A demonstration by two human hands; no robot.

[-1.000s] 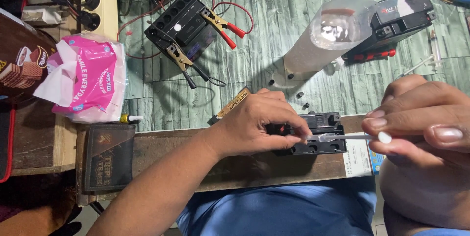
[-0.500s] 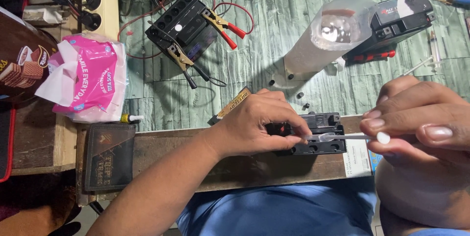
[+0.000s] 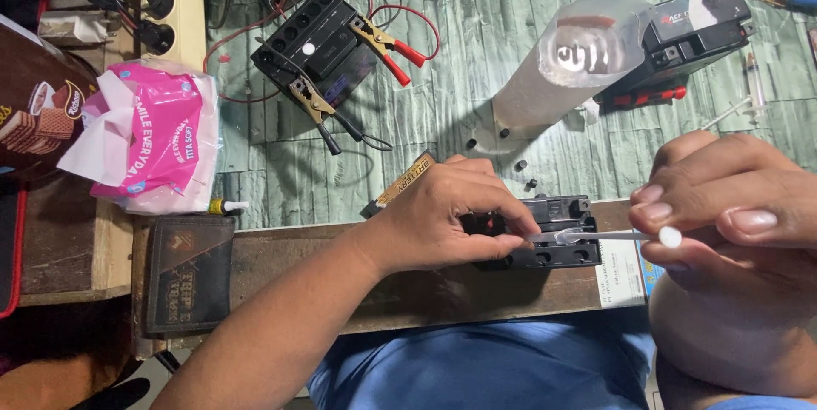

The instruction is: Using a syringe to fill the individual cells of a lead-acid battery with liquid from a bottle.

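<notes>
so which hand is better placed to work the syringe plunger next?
Right, probably. The right hand already pinches the syringe at its plunger end, while the left hand braces the small black battery on the wooden board.

Both hands (image 3: pixel 451 223) bare, no gloves/rings; forearms uncovered; blue garment (image 3: pixel 485 367) at lap; short nails.

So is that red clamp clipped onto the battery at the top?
No: the red clamp lies loose on the floor beside the black battery, gripping nothing.
</notes>
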